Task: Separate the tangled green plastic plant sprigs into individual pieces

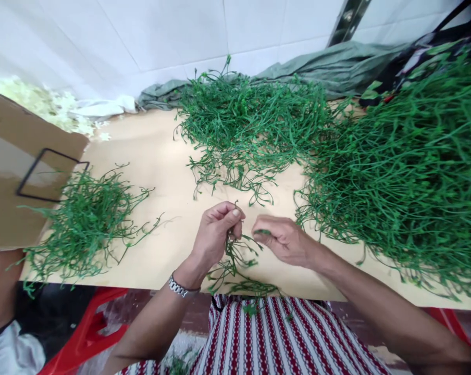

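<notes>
Left hand (215,232): fingers curled, grip pinched shut on a sprig (235,258) of green stems; a watch (180,287) sits on the wrist.
Right hand (284,238): thumb and forefinger pinched narrow on a small green bit (263,232), just beside the left grip.
Sprig: hangs down from the left grip over the counter's near edge, its lower strands (247,286) spread below both hands and touching the striped cloth (282,338).
Counter (169,208): pale, carrying three green piles around the hands.
Small pile (83,224): well left of the grip, loose stems, partly lying on the box.
Middle pile (247,125): beyond the hands, well apart from them.
Big pile (411,166): right of the right hand, its nearest stems close to the wrist.
Box (20,161): flattened brown cardboard at far left with a black printed outline; nothing visibly inside it.
White bits (44,104): heap beyond the box against the tiled wall; too blurred to make out.
Grey sheet (329,65): crumpled behind the middle pile.
Cut off: the big pile and the box run out of view; what the right grip holds is mostly hidden by the fingers.
Red stool (90,328): below the counter, partly hidden.
</notes>
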A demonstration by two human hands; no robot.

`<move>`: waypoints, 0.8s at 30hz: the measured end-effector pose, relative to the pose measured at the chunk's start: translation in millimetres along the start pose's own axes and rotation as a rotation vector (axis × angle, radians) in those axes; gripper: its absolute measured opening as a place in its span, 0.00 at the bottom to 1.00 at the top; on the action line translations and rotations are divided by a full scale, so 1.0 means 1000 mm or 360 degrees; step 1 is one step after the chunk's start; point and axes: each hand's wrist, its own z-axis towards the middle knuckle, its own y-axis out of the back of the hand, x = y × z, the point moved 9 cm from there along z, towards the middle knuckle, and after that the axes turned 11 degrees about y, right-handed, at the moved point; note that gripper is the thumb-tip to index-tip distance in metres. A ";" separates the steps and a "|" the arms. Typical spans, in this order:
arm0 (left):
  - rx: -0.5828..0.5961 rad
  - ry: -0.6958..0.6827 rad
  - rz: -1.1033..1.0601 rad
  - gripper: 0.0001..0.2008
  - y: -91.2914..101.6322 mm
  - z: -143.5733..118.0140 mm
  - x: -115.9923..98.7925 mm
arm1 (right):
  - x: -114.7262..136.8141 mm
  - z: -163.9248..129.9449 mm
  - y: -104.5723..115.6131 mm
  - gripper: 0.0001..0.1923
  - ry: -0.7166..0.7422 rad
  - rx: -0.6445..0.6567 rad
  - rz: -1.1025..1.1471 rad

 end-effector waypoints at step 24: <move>-0.0300 -0.0408 0.1115 0.03 0.006 -0.027 -0.019 | -0.001 -0.003 0.002 0.04 -0.0050 -0.0247 -0.0332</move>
